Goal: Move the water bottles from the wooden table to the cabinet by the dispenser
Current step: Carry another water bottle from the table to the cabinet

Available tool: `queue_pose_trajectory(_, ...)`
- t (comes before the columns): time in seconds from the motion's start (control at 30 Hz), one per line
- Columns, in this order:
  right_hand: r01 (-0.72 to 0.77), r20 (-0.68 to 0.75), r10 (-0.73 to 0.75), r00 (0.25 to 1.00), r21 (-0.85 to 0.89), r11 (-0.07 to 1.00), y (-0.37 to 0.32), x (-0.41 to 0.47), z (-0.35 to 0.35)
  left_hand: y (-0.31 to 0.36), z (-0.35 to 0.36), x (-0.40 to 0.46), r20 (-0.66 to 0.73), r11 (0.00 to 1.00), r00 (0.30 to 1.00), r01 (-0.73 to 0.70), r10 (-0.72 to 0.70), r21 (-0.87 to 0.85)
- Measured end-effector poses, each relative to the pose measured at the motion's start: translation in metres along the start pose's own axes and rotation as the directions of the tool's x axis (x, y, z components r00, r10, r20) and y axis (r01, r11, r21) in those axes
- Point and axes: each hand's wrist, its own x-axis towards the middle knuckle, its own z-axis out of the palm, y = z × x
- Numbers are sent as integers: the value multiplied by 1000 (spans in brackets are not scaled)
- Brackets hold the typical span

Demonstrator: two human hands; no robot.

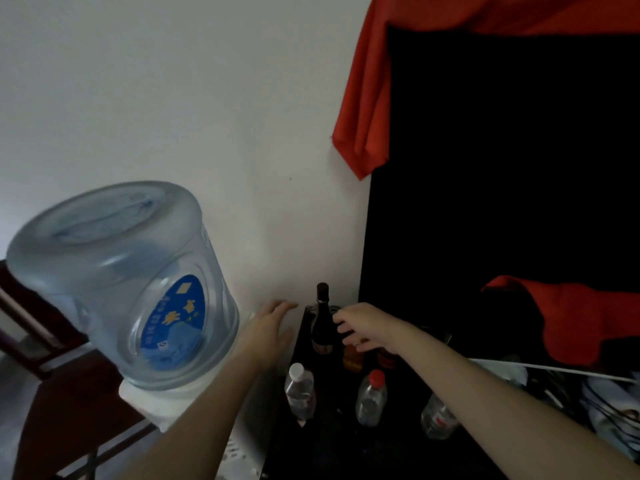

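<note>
I'm in a lived-in room of a home. Water dispenser with its blue jug against a plain white wall. Red cloth draped over a dark screen. Dark wine bottle on the black cabinet; tangled cables at right.

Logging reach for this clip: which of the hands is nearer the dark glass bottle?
Right. The right hand is just right of the dark glass bottle, fingertips almost at its neck. The left hand is further off, left of it, by the wall.
</note>
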Motion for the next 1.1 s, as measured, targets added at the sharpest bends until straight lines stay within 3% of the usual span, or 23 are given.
queue_pose_trajectory(0.07,95,-102,-119,988,-215,972,-6,-5,-14,31,-15,15,18,987,999,-50,48,155)
queue_pose_trajectory(0.17,164,-235,-318,918,-506,847,-7,-9,-32,69,-21,27,21,948,996,-83,81,307)
queue_pose_trajectory(0.33,43,-342,-500,796,-791,610,14,-24,-59,113,-11,25,19,880,996,-85,86,467)
queue_pose_trajectory(0.47,-10,-375,-531,760,-823,567,42,-38,-75,129,1,18,7,872,998,-56,61,486)
queue_pose_trajectory(0.67,-1,-362,-517,776,-820,573,70,-60,-82,143,7,1,83,879,996,-51,13,475)
queue_pose_trajectory(0.97,-37,-392,-448,804,-784,619,88,-109,-81,171,-13,-31,66,900,992,-123,105,418)
queue_pose_trajectory(1.1,-123,-449,-375,811,-757,642,101,-140,-67,173,-15,-58,80,908,985,-172,153,382)
